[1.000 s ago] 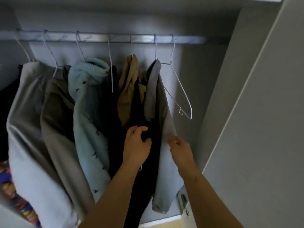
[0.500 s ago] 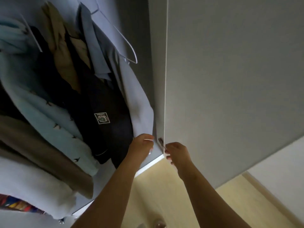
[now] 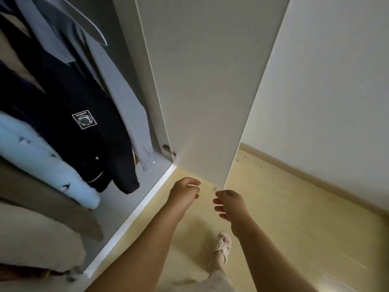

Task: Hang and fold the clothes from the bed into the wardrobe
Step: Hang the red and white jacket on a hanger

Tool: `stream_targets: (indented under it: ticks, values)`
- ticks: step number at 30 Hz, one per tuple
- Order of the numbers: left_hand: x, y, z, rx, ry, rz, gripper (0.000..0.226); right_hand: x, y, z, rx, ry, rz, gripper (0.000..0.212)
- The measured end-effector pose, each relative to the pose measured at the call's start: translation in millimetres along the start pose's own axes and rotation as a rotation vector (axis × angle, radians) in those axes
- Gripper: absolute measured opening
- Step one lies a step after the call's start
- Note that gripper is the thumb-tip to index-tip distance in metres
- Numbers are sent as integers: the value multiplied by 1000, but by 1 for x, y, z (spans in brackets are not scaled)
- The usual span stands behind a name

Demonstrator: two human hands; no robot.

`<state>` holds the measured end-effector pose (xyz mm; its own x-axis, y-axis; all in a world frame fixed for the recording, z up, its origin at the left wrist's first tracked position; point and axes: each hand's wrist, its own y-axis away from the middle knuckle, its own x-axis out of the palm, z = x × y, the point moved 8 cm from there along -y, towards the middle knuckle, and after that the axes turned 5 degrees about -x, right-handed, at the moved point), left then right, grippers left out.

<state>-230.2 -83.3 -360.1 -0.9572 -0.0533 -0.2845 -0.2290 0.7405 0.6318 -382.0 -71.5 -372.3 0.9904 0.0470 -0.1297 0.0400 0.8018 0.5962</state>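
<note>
Navy garment with square white badge (image 3: pixel 84 123) hangs inside white wardrobe (image 3: pixel 130 216), between grey shirt (image 3: pixel 130 114) and pale blue fleece (image 3: pixel 42 161), apart from both hands. Left hand (image 3: pixel 185 192), right hand (image 3: pixel 231 205) over yellow floor (image 3: pixel 294 218): grip slack, loosely curled, holding nothing.

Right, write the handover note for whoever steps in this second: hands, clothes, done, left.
Left hand: loosely curled, holding nothing, over the floor in front of the wardrobe.
Right hand: relaxed, holding nothing, just below the bottom corner of the open wardrobe door; contact unclear.
Clothes: navy jacket, grey shirt and light blue fleece hang inside the wardrobe.
Done: those pieces are hung.
Left: the bed is out of view, so check it for remaining clothes; no folded items are visible, and the door is not shut.
</note>
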Motion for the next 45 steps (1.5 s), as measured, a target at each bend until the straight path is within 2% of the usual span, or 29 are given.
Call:
stream_targets:
  ticks: [6, 12, 19, 24, 29, 36, 40, 45]
  values:
    - [110, 68, 6, 115, -212, 242, 19, -95, 72, -71, 57, -231, -236, 11]
    - [246, 151, 12, 238, -385, 426, 15, -218, 150, -132, 26, -399, -488, 13]
    - [418, 290, 68, 314, -561, 705, 17, -368, 275, -244, 68, -547, -785, 14]
    - [511, 379, 105, 358, -635, 845, 16, -446, 350, -318, 86, -652, -951, 13]
    - [574, 445, 135, 362, -713, 946, 17, -492, 403, -376, 118, -786, -1064, 14]
    - [680, 490, 158, 350, -828, 1048, 16, -559, 433, -433, 164, -942, -1167, 11]
    - [765, 509, 158, 328, -824, 1106, 15, -636, 435, -458, 182, -976, -1240, 11]
    - [886, 526, 140, 342, -890, 1108, 15, -746, 422, -468, 240, -943, -1203, 15]
